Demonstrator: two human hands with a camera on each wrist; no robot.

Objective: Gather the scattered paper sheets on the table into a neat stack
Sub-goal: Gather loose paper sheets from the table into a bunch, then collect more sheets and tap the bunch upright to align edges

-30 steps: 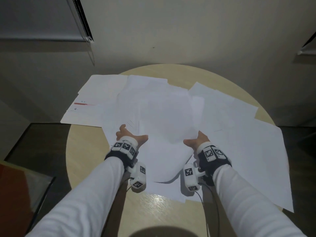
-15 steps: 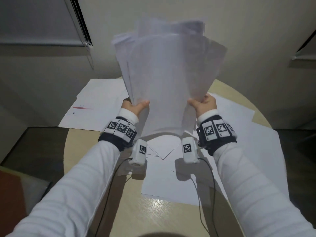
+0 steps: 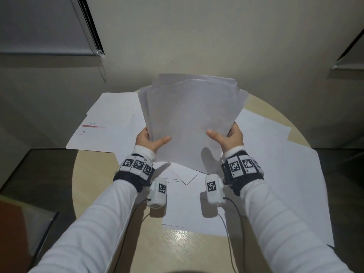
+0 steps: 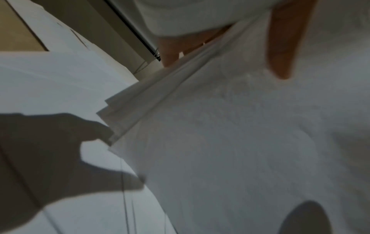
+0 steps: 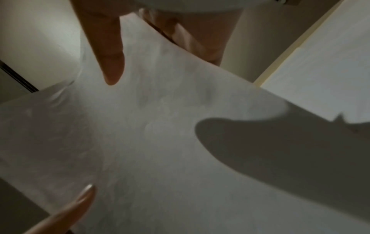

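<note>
A loose bundle of white paper sheets (image 3: 189, 119) stands tilted above the round table, its edges uneven. My left hand (image 3: 149, 139) grips its lower left side, thumb in front, fingers behind. My right hand (image 3: 224, 138) grips the lower right side the same way. The left wrist view shows the bundle's staggered edges (image 4: 140, 104) with my thumb (image 4: 284, 47) across the front sheet. In the right wrist view my thumb (image 5: 108, 47) presses on the front sheet (image 5: 160, 134). More sheets lie flat on the table: left (image 3: 110, 123), right (image 3: 291, 174) and under my wrists (image 3: 187, 205).
The round beige table (image 3: 94, 174) stands against a pale wall. A sheet with a red bar (image 3: 92, 127) overhangs the left edge, and a large sheet (image 3: 315, 203) overhangs the right edge. A dark floor and a reddish object (image 3: 11, 233) lie to the left.
One second ago both hands lay on sheets flat on the table. They gripped a bundle and raised it upright; since half a second ago the bundle has come lower and tilted back.
</note>
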